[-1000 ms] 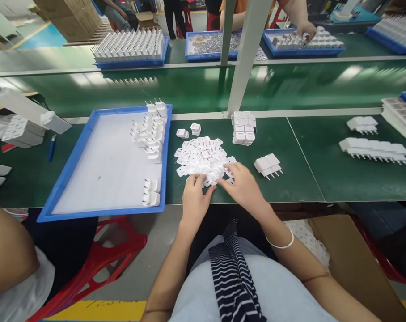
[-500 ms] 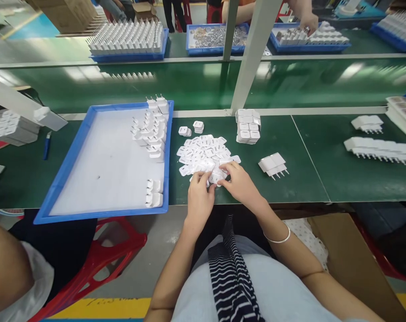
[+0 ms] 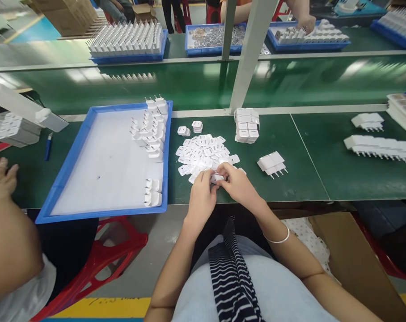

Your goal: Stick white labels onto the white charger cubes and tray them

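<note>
Between my two hands, at the near edge of a loose pile, is a small white plastic cover plate [image 3: 217,178]. My left hand [image 3: 203,192] has its thumb and fingers closed on the plate's left side. From the right, my right hand [image 3: 234,181] pinches the same plate with curled fingers. Just beyond them spreads the pile of white cover plates [image 3: 203,150], each with a small dark slot. Behind the pile stand two short stacks of plates [image 3: 196,126]. White plug housings with metal pins [image 3: 272,164] lie to the right of my hands.
A blue-rimmed tray [image 3: 104,214] on the left holds white plugs [image 3: 152,129]. A block of white pieces [image 3: 247,126] stands by the post [image 3: 246,62]. More plugs [image 3: 379,147] lie far right. Another person's hand [image 3: 2,176] rests at the left; a co-worker's hand [image 3: 306,23] works across the bench.
My hands have drawn closer together around the plate, the right one shifting slightly left. At the left edge, the neighbouring person's hand has come into view over the bench.
</note>
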### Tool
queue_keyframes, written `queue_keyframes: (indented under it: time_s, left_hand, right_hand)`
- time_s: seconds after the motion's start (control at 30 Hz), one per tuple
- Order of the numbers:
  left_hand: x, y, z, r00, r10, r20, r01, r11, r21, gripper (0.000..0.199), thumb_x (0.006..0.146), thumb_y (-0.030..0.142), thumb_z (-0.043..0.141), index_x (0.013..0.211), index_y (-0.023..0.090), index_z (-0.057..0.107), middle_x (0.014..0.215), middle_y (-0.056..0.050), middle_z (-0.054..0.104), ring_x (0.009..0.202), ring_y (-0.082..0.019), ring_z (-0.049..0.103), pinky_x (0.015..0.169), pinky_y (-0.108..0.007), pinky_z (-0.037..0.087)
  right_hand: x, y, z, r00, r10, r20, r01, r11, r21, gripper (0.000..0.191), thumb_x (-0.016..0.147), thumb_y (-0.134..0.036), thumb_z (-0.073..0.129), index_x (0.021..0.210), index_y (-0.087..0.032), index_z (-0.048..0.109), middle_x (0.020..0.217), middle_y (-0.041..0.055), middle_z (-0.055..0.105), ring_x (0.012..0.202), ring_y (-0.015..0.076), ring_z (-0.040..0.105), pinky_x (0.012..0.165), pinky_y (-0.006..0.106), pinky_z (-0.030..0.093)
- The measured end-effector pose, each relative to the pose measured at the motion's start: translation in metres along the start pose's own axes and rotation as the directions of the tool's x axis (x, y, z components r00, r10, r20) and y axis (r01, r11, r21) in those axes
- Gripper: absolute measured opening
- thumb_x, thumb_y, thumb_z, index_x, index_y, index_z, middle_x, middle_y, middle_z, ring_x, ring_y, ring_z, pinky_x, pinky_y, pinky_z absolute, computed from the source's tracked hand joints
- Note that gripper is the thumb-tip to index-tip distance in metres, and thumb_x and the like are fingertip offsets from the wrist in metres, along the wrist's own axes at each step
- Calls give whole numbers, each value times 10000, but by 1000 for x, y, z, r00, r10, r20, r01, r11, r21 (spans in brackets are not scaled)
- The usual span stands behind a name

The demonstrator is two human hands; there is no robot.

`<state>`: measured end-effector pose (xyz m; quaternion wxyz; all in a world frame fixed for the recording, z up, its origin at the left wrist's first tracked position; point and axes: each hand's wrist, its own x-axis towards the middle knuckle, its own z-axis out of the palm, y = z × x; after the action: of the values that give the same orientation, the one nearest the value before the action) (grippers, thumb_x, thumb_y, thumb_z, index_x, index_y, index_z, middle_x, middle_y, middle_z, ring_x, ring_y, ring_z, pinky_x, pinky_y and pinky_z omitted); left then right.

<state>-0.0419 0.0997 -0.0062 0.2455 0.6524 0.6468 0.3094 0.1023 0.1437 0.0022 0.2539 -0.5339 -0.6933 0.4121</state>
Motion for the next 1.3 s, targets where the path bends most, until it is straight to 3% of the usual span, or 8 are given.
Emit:
queue_keyframes:
  time_s: [0.1, 0.2, 0.27, 0.5, 0.73, 0.97, 1.07, 1.3]
  left_hand:
    - [0, -5, -6, 999, -2, -46, -10, 969, -247, 374, 842, 106, 683, 1194, 233, 683, 1085, -63, 724, 933, -203, 633, 906, -375, 526]
    - [6, -10, -8, 991, -133, 25, 119, 769, -628, 233, 802, 251, 771, 1029, 203, 765, 955, -56, 750, 843, -186, 656, 813, -342, 558]
    - [12, -11, -6, 977, -197, 79, 188, 634, -750, 250, 775, 332, 799, 962, 168, 766, 887, -54, 746, 756, -167, 669, 717, -315, 575]
    - [17, 5, -2, 973, -218, 81, 182, 496, -849, 404, 743, 302, 833, 1123, 195, 749, 858, -7, 692, 684, -94, 612, 645, -236, 569]
    - [16, 7, 5, 944, -321, 71, 207, 411, -888, 370, 740, 321, 820, 1058, 193, 683, 872, 5, 628, 723, -102, 631, 653, -234, 585]
    - [16, 3, 13, 958, -286, 26, 193, 572, -797, 313, 766, 358, 760, 928, 198, 545, 878, 6, 604, 697, -99, 625, 651, -241, 572]
    - [18, -1, 13, 959, -283, 16, 201, 641, -740, 292, 778, 356, 736, 933, 196, 547, 848, 9, 596, 669, -101, 602, 630, -245, 557]
    - [28, -1, 9, 976, -217, -22, 173, 831, -529, 110, 858, 301, 681, 863, 196, 650, 833, -16, 622, 700, -127, 550, 612, -238, 443]
  right_hand:
    - [-3, 8, -2, 999, -15, -30, 22, 972, 236, 135, 798, -234, 661, 928, -203, 644, 875, 32, 715, 815, 198, 669, 745, 329, 514]
    - [-2, 13, -3, 999, 20, -42, -1, 908, 419, 234, 720, -343, 778, 872, -189, 688, 821, 38, 720, 779, 205, 671, 730, 336, 532]
    - [-1, 13, -3, 996, 51, -67, -9, 858, 514, 278, 680, -373, 827, 856, -186, 720, 815, 39, 721, 780, 206, 665, 728, 339, 537]
    - [-4, 3, -9, 987, 135, -92, -33, 716, 698, 362, 648, -398, 887, 891, -172, 741, 759, 28, 711, 641, 151, 607, 529, 263, 486]
    - [-7, 0, -9, 971, 208, -117, -58, 682, 729, 402, 671, -461, 871, 918, -176, 733, 786, 33, 748, 619, 146, 636, 615, 299, 585]
    - [-6, 5, -5, 968, 225, -113, -76, 689, 721, 431, 657, -508, 862, 891, -195, 682, 690, 6, 716, 548, 152, 632, 584, 313, 600]
    - [-6, 14, -5, 970, 225, -93, -107, 738, 667, 412, 678, -497, 847, 897, -192, 677, 694, 5, 707, 567, 154, 636, 561, 293, 588]
    - [-8, 36, -25, 958, 163, -234, -30, 874, 486, 228, 802, -405, 759, 818, -182, 714, 734, 26, 659, 662, 164, 602, 510, 251, 508]
